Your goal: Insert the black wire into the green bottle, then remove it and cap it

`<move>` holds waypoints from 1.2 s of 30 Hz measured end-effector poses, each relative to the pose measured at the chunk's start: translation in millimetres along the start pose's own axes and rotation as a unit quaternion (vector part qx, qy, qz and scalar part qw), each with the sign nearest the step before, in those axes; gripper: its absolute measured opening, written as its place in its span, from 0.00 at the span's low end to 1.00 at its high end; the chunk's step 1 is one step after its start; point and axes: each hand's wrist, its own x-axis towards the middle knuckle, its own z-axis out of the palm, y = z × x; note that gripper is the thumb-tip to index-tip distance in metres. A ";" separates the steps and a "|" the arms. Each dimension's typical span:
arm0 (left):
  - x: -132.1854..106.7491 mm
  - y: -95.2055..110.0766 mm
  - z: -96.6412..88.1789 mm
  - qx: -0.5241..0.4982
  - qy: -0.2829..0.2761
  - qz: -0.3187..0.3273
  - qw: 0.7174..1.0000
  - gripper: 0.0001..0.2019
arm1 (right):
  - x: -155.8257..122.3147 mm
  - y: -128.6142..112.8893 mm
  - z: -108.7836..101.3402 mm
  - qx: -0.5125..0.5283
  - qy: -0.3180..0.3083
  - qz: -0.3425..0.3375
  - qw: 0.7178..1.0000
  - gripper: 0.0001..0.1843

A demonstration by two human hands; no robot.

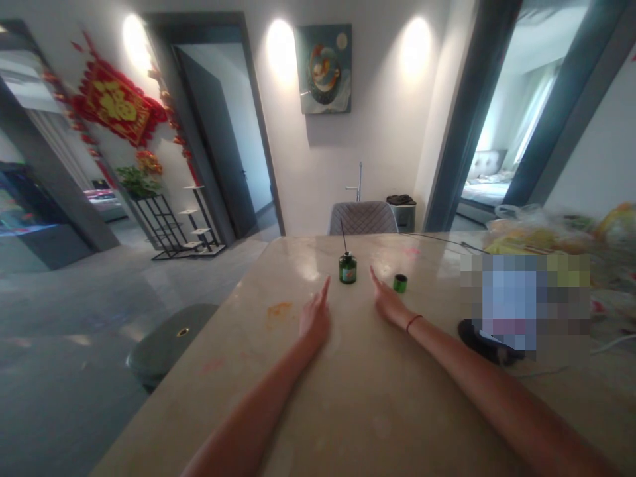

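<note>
A small dark green glass bottle (348, 270) with a pale label stands upright on the table (358, 397). One thin dark stick (343, 237) rises from its neck, leaning slightly left. My left hand (315, 317) rests at the near left of the bottle, index finger stretched toward it, apart from the glass. On the other side, my right hand (387, 301) also points its index finger forward, clear of the bottle. Just beyond that hand's knuckles sits a short green cap (400, 283), its dark opening visible. Neither hand holds anything; their other fingers are partly hidden.
Plastic bags (541, 228) and a blurred-out patch (509, 298) occupy the table's right side, with a dark round object (489, 341) under it. A grey quilted chair (364, 218) stands at the far edge. To the left is a green stool (171, 341).
</note>
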 end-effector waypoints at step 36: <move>-1.3 -14.1 -13.4 -0.032 -0.092 0.068 0.993 0.13 | 127.2 -37.4 -20.5 0.186 0.039 0.028 0.981 0.15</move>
